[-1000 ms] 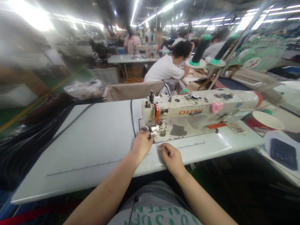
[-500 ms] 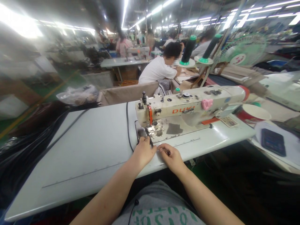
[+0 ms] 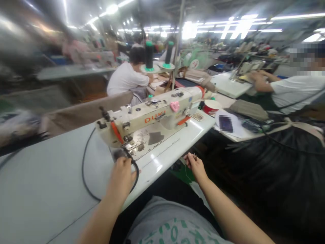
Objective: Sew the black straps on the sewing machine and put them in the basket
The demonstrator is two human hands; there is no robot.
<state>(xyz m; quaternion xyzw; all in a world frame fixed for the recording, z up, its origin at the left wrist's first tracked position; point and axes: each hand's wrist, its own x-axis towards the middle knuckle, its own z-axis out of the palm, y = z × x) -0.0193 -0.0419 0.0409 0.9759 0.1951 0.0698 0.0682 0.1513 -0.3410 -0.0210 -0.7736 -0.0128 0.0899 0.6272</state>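
The left hand [image 3: 120, 178] seems to steady the black cord [image 3: 82, 164] at the sewing machine [image 3: 135, 122], its grip too blurry to tell, while the right hand [image 3: 197, 168] pinches a small dark thing [image 3: 195, 157] past the table [image 3: 50, 176].

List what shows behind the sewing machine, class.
Behind the sewing machine are beige cloth and a person in a white shirt; its body covers whatever lies low behind it.

Bright linear ceiling lights [image 3: 233, 24] are glaring over a crowded workshop. A slim grey metal pole [image 3: 178, 44] is rising near a round green fan [image 3: 194, 62], while a pale, smooth-topped table [image 3: 76, 71] is standing blurred at the back left.
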